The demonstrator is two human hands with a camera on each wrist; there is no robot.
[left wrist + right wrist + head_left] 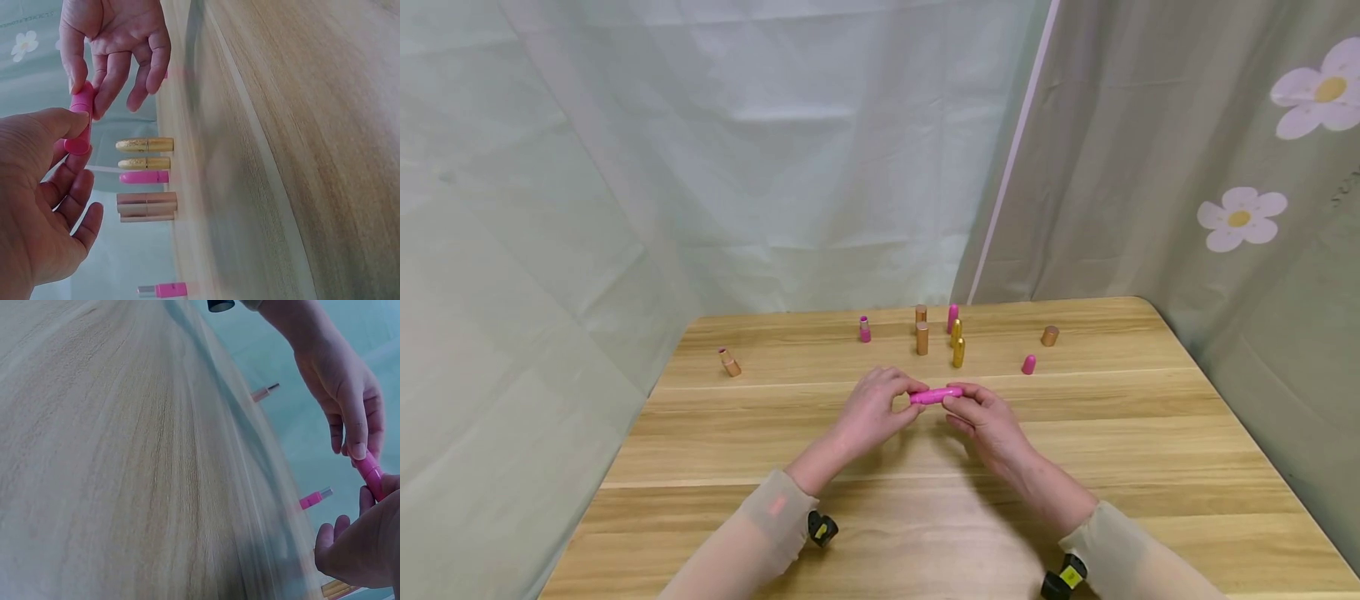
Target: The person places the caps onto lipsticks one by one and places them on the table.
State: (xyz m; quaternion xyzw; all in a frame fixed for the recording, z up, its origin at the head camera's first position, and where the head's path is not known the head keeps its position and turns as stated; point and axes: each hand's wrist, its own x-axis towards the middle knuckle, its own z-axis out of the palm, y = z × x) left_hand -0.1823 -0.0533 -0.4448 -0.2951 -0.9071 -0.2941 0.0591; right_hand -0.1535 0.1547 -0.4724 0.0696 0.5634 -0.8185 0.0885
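Note:
Over the middle of the table (pixel 880 533), a closed pink lipstick (pixel 936 396) lies sideways between both hands. My left hand (pixel 872 412) pinches one end with thumb and fingertips. At the other end, my right hand (pixel 992 425) grips the tube between thumb and forefinger. The left wrist view shows the pink lipstick (pixel 80 119) held off the table, its seam between the two grips. Just behind the hands stand two gold lipsticks (pixel 958 352), a closed pink lipstick (pixel 953 318) and two rose-gold lipsticks (pixel 922 338).
An uncapped pink lipstick (pixel 865 332) stands at the back, with an uncapped rose-gold lipstick (pixel 729 362) far left. On the right are a loose pink cap (pixel 1028 364) and a rose-gold cap (pixel 1050 336). A curtain (pixel 820 167) hangs behind the table.

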